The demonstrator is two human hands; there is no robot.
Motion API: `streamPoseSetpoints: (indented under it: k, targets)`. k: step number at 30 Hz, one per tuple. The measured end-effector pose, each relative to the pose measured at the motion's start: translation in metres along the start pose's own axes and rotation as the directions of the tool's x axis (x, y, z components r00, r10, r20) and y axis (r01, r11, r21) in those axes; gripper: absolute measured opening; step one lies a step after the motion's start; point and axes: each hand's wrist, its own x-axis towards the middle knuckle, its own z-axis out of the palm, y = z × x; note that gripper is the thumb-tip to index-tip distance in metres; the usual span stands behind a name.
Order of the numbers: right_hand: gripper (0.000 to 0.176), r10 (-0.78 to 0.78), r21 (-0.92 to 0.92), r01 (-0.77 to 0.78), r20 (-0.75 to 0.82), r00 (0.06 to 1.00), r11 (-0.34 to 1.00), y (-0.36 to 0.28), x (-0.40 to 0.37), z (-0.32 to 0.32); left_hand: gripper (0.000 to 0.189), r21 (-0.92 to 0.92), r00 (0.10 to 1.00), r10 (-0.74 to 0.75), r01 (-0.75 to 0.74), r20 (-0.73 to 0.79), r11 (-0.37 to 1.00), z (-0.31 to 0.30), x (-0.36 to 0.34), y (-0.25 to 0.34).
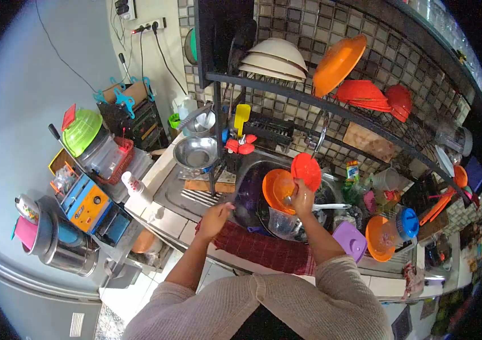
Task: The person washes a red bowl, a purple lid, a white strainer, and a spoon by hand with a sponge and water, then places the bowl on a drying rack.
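Observation:
My right hand (pixel 303 197) is closed on the edge of a small red plate (pixel 306 167), held tilted above the sink (pixel 246 167). Just below and left of that hand, an orange bowl (pixel 269 187) sits among the dishes, with a clear plastic container (pixel 281 222) in front of it. A white handle (pixel 331 206) sticks out to the right of my right wrist. My left hand (pixel 215 220) hovers over the sink's front left edge, fingers curled together; whether anything is in them is too small to see. Beneath it lies a dark red cloth (pixel 263 248) along the counter edge.
Above the sink runs a black rack (pixel 309 96) with white bowls (pixel 275 59), an orange bowl (pixel 340 65) and red bowls (pixel 363 95). Metal bowls (pixel 195 153) stand left. A purple lid (pixel 350 241) and a blue-lidded jug (pixel 407 224) are on the right.

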Motion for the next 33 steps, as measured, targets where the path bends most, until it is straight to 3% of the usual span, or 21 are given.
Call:
streamPoseSetpoints:
  k: [5,6,7,8,10,11,13,15,17,18,19,20,21,23,25,27,29,30,31,32,33]
  targets:
    - [0.024,0.005,0.165,0.023,-0.164,0.986,0.986,0.032,0.008,0.032,0.026,0.271,0.991,0.041,-0.005,-0.129,0.963,-0.058,-0.009,-0.023]
    - [0.024,0.244,0.51,-0.129,-0.166,0.955,0.851,0.071,0.021,0.059,0.024,0.382,0.988,0.028,0.034,-0.155,0.924,-0.068,-0.011,-0.026]
    - [0.023,0.458,0.786,-0.223,-0.085,0.885,0.577,0.091,0.033,0.074,0.024,0.382,0.989,0.033,0.026,-0.147,0.924,-0.073,-0.013,-0.035]
    - [0.023,0.463,0.785,-0.22,-0.095,0.881,0.58,0.08,0.045,0.067,0.023,0.461,0.976,0.126,-0.031,-0.177,0.887,-0.077,-0.015,-0.045]
    - [0.01,0.723,0.954,-0.298,0.221,0.655,-0.022,0.058,0.064,0.052,0.019,0.562,0.923,0.326,-0.162,-0.206,0.811,-0.079,-0.018,-0.056]
    - [0.01,0.727,0.958,-0.287,0.205,0.655,-0.012,0.053,0.067,0.048,0.019,0.555,0.92,0.336,-0.176,-0.201,0.813,-0.081,-0.019,-0.058]
    - [0.016,0.513,0.812,-0.437,0.584,0.63,-0.387,0.041,0.067,0.043,0.014,0.571,0.89,0.423,-0.261,-0.17,0.778,-0.084,-0.021,-0.061]
    - [0.029,0.476,0.817,-0.506,0.573,0.667,-0.276,0.03,0.059,0.052,0.012,0.535,0.841,0.496,-0.323,-0.215,0.781,-0.084,-0.019,-0.056]
    - [0.029,0.512,0.724,-0.687,0.612,0.603,-0.057,0.026,0.051,0.066,0.012,0.468,0.834,0.467,-0.3,-0.295,0.832,-0.086,-0.019,-0.057]
    - [0.025,0.664,0.675,-0.623,0.26,0.701,0.395,0.014,0.045,0.069,0.014,0.464,0.81,0.491,-0.319,-0.319,0.827,-0.087,-0.019,-0.055]
    - [0.025,0.668,0.666,-0.631,0.26,0.697,0.399,0.006,0.045,0.054,0.014,0.454,0.816,0.482,-0.315,-0.319,0.833,-0.086,-0.018,-0.057]
    - [0.023,0.426,0.299,-0.455,0.159,0.89,0.839,-0.003,0.049,0.04,0.014,0.442,0.822,0.48,-0.324,-0.306,0.837,-0.087,-0.018,-0.06]
    - [0.022,0.113,-0.142,-0.084,0.212,0.971,0.986,-0.012,0.046,0.03,0.015,0.431,0.828,0.479,-0.333,-0.291,0.838,-0.088,-0.02,-0.064]
    - [0.027,0.184,-0.183,-0.137,0.27,0.945,0.974,-0.017,0.027,0.028,0.015,0.426,0.835,0.482,-0.346,-0.266,0.836,-0.088,-0.021,-0.066]
    - [0.034,-0.038,-0.533,0.27,0.405,0.914,0.802,-0.005,0.011,0.028,0.015,0.39,0.858,0.43,-0.307,-0.282,0.868,-0.089,-0.021,-0.065]
    - [0.031,-0.017,-0.523,0.276,0.446,0.895,0.807,-0.037,0.011,-0.006,0.016,0.388,0.851,0.44,-0.316,-0.288,0.866,-0.09,-0.02,-0.068]
    - [0.037,-0.11,-0.571,0.304,0.349,0.931,0.763,-0.031,0.005,-0.02,0.018,0.36,0.888,0.398,-0.303,-0.229,0.882,-0.091,-0.019,-0.069]
    - [0.036,-0.002,-0.612,0.272,0.404,0.915,0.743,-0.015,0.003,-0.017,0.018,0.356,0.89,0.4,-0.309,-0.219,0.882,-0.087,-0.015,-0.069]
    - [0.036,0.009,-0.617,0.263,0.401,0.916,0.742,-0.012,0.005,-0.021,0.019,0.261,0.915,0.304,-0.236,-0.266,0.936,-0.082,-0.005,-0.065]
    - [0.026,-0.114,-0.638,0.36,0.394,0.912,0.681,-0.012,0.007,-0.026,0.02,0.161,0.932,0.201,-0.159,-0.3,0.974,-0.075,0.007,-0.06]
    - [0.018,-0.235,-0.658,0.449,0.391,0.89,0.604,-0.011,0.011,-0.03,0.02,0.031,0.925,0.213,-0.214,-0.315,0.976,-0.063,0.024,-0.052]
